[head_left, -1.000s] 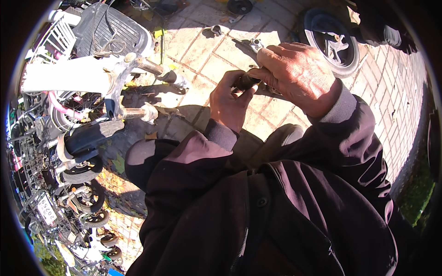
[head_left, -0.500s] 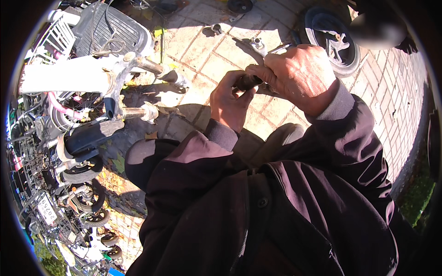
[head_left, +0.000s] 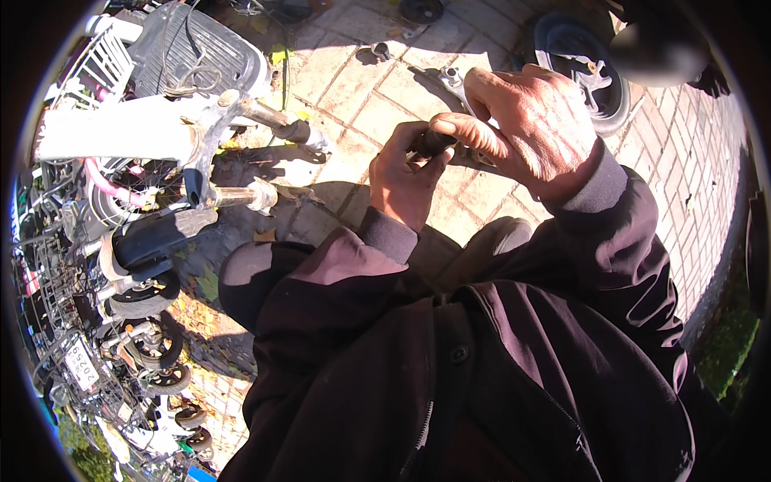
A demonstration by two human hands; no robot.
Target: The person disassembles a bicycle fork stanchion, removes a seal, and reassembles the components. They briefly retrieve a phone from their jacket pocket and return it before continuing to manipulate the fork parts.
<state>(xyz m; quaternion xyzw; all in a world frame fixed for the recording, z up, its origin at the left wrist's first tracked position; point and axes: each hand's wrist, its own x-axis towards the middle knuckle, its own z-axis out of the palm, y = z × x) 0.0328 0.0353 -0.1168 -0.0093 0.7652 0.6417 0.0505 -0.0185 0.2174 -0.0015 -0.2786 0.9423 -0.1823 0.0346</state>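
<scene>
1. Dark cylindrical part point(head_left: 434, 143): located above the paving point(head_left: 393, 112), between the two hands, with one end showing.
2. Left hand point(head_left: 401, 177): grip closed, fingers and thumb pinching the part. Its hold matches the two earlier views.
3. Right hand point(head_left: 546, 128): the thumb point(head_left: 459, 127) now extends toward the exposed end, clear of the bent index finger; one second ago they were close together. Contact at the thumb tip cannot be confirmed. Remaining fingers are hidden; whether they hold anything cannot be told.
4. Slender bright rod: visible beyond the right hand half a second ago; no longer seen there.
5. Assessment: the left hand appears to steady the part while the right changes its hold.
6. Adjacent paving: a metal fitting point(head_left: 452, 79) lies just beyond the right hand; a ring-shaped piece point(head_left: 381, 51) lies farther left, the wheel point(head_left: 594, 80) to the right.
7. Containers: white basket point(head_left: 112, 68), upper left, beside the grey footboard point(head_left: 213, 48); black wire basket point(head_left: 60, 321), lower left. Contents of both cannot be distinguished.
</scene>
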